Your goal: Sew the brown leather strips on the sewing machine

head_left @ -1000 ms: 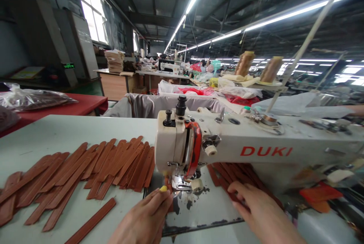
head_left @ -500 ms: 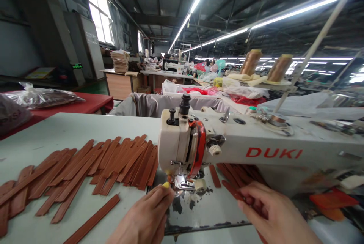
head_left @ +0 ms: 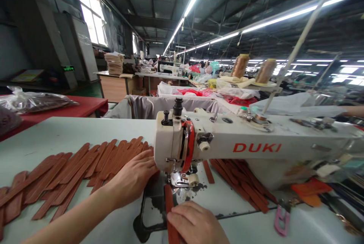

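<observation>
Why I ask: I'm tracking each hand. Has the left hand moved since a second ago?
Yes. The left hand went from in front of the presser foot leftward and away, onto the fanned leather strips.

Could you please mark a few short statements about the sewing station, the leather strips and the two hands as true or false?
1. The right hand presses a brown leather strip that runs toward the presser foot. True.
2. The left hand rests on the spread of strips left of the machine head. True.
3. The sewing machine bears the name DUKI in blue letters. False: the letters are red.
4. Both hands are raised off the table. False: both lie down on the work.
5. Two thread cones stand behind the machine. True.
6. The pink snips are in the left hand. False: they lie on the table at the right.
</observation>
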